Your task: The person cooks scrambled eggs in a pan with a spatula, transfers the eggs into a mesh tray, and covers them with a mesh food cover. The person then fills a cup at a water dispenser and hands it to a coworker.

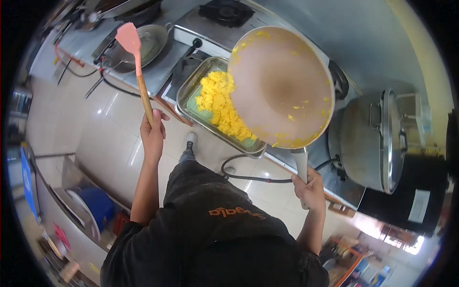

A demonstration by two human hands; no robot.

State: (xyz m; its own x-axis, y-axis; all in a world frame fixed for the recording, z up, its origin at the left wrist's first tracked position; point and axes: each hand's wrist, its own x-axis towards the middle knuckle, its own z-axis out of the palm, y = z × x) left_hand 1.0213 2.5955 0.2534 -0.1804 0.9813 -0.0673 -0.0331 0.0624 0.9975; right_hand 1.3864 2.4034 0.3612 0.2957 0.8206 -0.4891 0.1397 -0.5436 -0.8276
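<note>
My left hand (153, 131) is closed round the wooden handle of a pink spatula (129, 39), whose head points up and away from the food. My right hand (310, 189) grips the grey handle of a large beige pan (282, 86). Bits of yellow food cling to the pan's inner surface, which is tilted into view. Beneath the pan's left edge is a rectangular glass dish (190, 111) holding a heap of yellow scrambled egg (219, 103). The pan hides part of the dish's right side.
A gas stove (191, 40) stands behind the dish. At the upper left is a metal wok (148, 48). A big lidded pot (361, 138) stands at the right. A black hose (253, 179) hangs in front of the counter. Lower left, a blue container (98, 208) is visible.
</note>
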